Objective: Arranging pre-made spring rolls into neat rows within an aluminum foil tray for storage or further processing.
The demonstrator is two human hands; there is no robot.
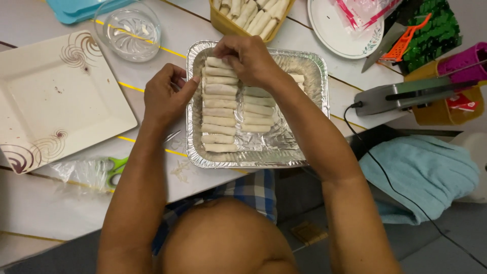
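Here spring rolls (219,112) lie crosswise, left-right.

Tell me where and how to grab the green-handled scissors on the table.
Take the scissors by the green handle loops, coming from above and from the right. The blade end toward the left lies under crumpled clear plastic, while the loops lie flat and uncovered beside the left forearm.

A shiny silver rectangular foil tray (317,76) holds pale cream rolled wrappers (219,112). Left of the tray lies a cream square plate (30,91) with brown swirl patterns; below that plate, green-handled scissors (116,166). Right of the tray sits a light blue folded towel (421,172).
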